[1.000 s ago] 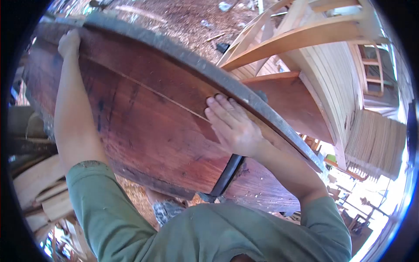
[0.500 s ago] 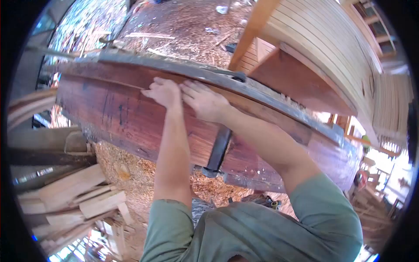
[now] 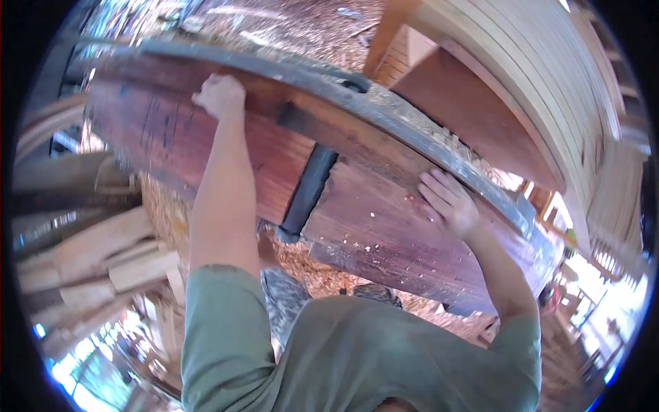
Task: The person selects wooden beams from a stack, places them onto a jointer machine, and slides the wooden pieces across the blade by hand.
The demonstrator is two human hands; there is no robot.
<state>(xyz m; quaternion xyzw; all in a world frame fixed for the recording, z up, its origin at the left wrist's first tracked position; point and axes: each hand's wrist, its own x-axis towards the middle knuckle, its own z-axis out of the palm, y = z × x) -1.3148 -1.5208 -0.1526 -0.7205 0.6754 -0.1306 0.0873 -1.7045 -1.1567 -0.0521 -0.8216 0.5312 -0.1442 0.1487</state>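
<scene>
A long, narrow reddish-brown board (image 3: 364, 141) runs along the far side of a bench with wide red planks (image 3: 274, 154). Toward its left end, my left hand (image 3: 221, 95) is closed, its fingers bent over the board; part of the grip is hidden. My right hand (image 3: 449, 204) rests farther right, fingers stretched across the board's near edge and the plank beneath. Between the hands, a dark bar (image 3: 309, 192) crosses the gap between two of the wide planks.
A grey metal-like rail (image 3: 288, 72) borders the bench's far side. Beyond stand a large red-brown panel (image 3: 473, 113) and stacked pale slats (image 3: 522, 62). Cut timber (image 3: 103, 250) lies at lower left. Wood shavings (image 3: 329, 264) cover the floor.
My hands, close together near the middle before, are now far apart: the left has moved left, the right has moved right and nearer to me. More of the narrow board shows between them.
</scene>
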